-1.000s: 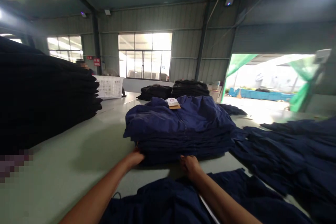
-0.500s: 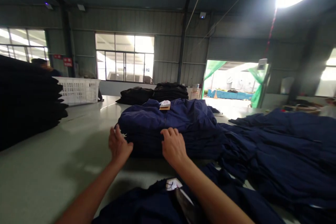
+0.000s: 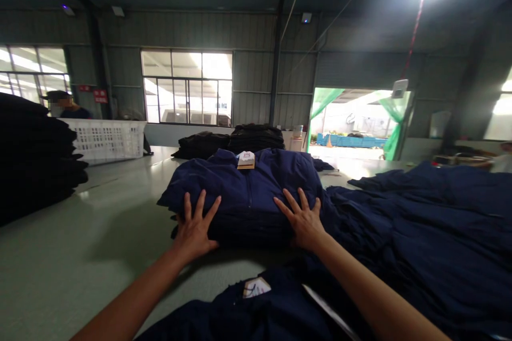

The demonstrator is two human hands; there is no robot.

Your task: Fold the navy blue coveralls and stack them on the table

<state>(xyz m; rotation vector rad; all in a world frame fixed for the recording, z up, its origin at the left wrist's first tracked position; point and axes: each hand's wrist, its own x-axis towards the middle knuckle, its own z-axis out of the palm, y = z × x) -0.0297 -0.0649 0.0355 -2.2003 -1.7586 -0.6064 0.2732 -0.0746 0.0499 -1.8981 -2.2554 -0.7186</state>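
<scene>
A stack of folded navy jackets [image 3: 248,186] lies on the table in front of me, with a white and tan hang tag [image 3: 246,160] at the top garment's collar. My left hand [image 3: 196,229] rests against the stack's near left side, fingers spread over the front edge. On the near right side, my right hand [image 3: 302,218] presses the same way, fingers apart. Closer to me lies another navy garment [image 3: 224,314] with a paper tag [image 3: 256,287] on it; my right forearm passes over part of it.
A tall stack of black garments [image 3: 36,160] stands at the left, with a white plastic basket [image 3: 108,141] behind it and a person [image 3: 66,105] beyond. Loose navy garments [image 3: 424,229] spread over the right side. Black folded piles [image 3: 256,138] sit at the back of the table [image 3: 120,213].
Both hands have gone onto the stack's front, the right one moving rightward, and their fingers have spread. The top jacket's left edge now reaches further left.
</scene>
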